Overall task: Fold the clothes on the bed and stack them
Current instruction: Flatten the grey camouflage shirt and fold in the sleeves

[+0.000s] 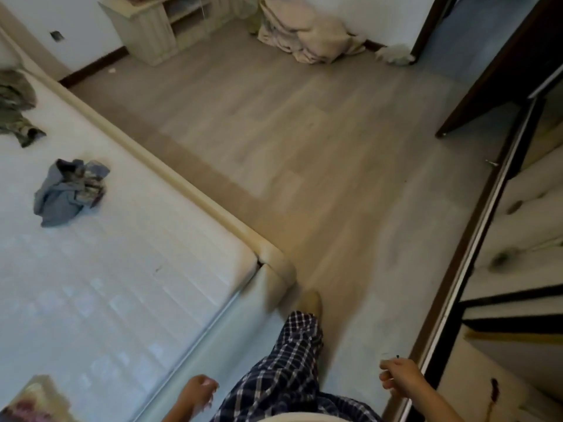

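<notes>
Nothing is being held in either of the hands: the left hand [199, 394] is being carried low with its fingers loosely curled, just off the foot end of the bed [128, 300], and the right hand [397, 376] is being carried half-closed and empty beside the mirrored wardrobe door [475, 269]. Between them a leg in checked pyjama trousers [292, 367] is being stepped forward past the bed corner [274, 269].

The clothes are lying well ahead and to the left of the left hand, out of reach. A crumpled blue garment [68, 191] is sitting on the bare mattress; a greenish garment [16, 108] is lying farther off still. Neither is being folded yet, and no stack is being formed.

Several slips are being risked, by this reading. The padded corner is being passed closely, so a shin could be knocked. The right hand is being swung close to the wardrobe door and could strike it. A floral piece [33, 400] just left of the left hand could be overlooked if only the far clothes are being approached.
</notes>
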